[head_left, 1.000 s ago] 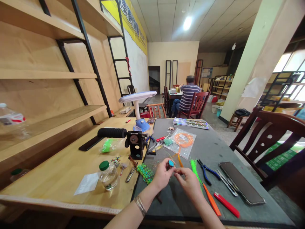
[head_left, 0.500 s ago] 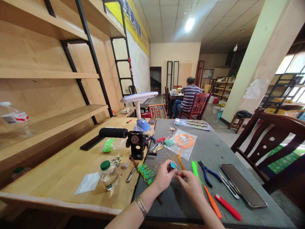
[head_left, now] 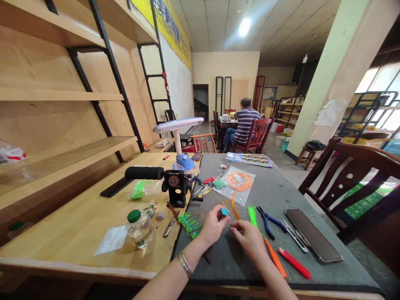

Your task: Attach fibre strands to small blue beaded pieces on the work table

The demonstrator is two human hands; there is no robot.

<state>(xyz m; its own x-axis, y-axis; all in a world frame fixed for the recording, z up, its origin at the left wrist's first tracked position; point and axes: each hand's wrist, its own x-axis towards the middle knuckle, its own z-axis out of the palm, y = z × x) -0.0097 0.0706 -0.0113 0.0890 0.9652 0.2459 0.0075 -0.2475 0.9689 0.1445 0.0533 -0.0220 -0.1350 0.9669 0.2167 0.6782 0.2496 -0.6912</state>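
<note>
At the worktop edge, left hand is pinching a teal bead, right hand curling nearby, hold unclear; green strands lying bundled, orange coil remaining bagged.

Place: a craft workshop, probably, in a long open hall
Workbench: grey-topped workbench carrying pliers and coloured strands
Left of workbench: tall plywood shelves on black frames
Beyond workbench: a seated person at another table
</note>
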